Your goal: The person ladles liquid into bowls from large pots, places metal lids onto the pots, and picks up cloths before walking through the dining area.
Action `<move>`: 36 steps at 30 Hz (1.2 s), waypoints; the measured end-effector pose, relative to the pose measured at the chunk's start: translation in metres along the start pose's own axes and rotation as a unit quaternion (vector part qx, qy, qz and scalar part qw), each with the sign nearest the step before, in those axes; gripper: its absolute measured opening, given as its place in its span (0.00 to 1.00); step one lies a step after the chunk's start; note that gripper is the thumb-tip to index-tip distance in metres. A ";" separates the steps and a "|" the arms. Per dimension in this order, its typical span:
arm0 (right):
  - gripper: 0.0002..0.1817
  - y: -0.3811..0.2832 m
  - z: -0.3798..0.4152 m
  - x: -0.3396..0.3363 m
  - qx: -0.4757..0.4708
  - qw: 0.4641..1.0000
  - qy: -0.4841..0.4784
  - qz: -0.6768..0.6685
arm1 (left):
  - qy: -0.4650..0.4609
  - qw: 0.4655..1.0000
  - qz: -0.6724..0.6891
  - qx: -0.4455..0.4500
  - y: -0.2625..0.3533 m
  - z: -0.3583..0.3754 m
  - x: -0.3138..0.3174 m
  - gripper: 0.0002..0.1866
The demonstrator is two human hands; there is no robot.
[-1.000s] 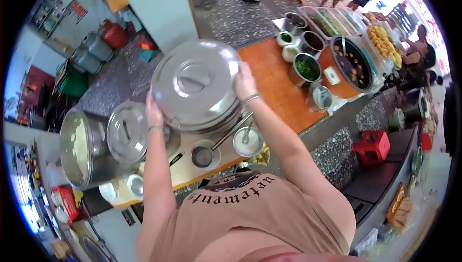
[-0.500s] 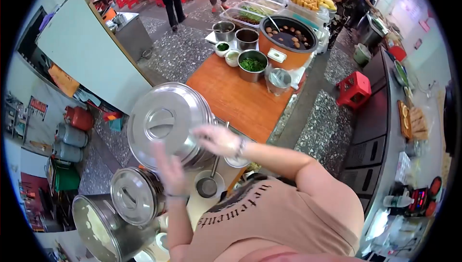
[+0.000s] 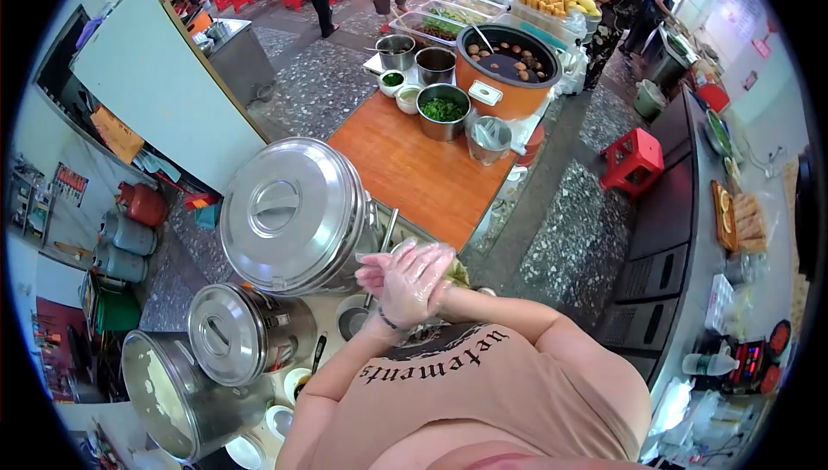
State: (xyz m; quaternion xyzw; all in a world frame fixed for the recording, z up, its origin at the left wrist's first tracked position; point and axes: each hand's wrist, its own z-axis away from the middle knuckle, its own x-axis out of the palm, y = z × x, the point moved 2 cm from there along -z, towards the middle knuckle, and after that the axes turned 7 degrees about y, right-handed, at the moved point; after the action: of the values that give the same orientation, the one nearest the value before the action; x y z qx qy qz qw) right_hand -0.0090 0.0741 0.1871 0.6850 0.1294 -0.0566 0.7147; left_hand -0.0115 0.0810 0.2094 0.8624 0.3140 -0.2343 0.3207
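Observation:
My left hand [image 3: 412, 282], in a clear plastic glove, lies across my right hand, its fingers extended. Beneath it, the fingers of my right hand [image 3: 371, 273] stick out to the left. Both are pressed together above the counter, in front of my chest, with no object visible between them. Just left of them stands a large steel pot with a domed lid [image 3: 285, 209]. A ladle [image 3: 354, 322] rests in a bowl below my hands, its handle partly hidden behind them. A smaller lidded pot [image 3: 226, 332] and an open pot with pale contents [image 3: 164, 392] stand at lower left.
Beyond my hands is an orange-brown tabletop [image 3: 405, 159], with a steel pot of chopped greens [image 3: 442, 112] and an orange pot of eggs in dark liquid [image 3: 509, 69]. A red stool [image 3: 634, 162] stands on the floor at right. People are at the far side.
My hands were apart over the large pot's lid and blurred; they have come together lower and to the right. The view has shifted slightly.

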 end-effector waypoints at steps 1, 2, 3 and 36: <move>0.22 0.006 -0.004 0.014 -0.049 0.995 0.006 0.085 | 0.000 1.000 -0.004 0.000 0.004 -0.005 0.008 0.23; 0.26 -0.051 -0.037 0.051 -0.075 0.922 0.213 0.316 | 0.012 1.000 0.006 -0.018 0.007 -0.009 0.018 0.25; 0.31 -0.107 -0.064 0.087 0.070 0.664 0.421 0.614 | 0.025 0.999 0.017 -0.037 0.010 -0.014 0.028 0.26; 0.19 0.093 -0.140 0.285 0.547 -0.336 -0.426 0.638 | 0.107 0.759 0.406 -0.498 0.006 -0.053 0.274 0.15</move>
State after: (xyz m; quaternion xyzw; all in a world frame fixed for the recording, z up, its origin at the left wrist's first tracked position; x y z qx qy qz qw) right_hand 0.2737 0.2455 0.1980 -0.2192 0.8156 -0.1122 0.5235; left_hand 0.1931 0.2220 0.0826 0.6470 0.0390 0.2014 0.7343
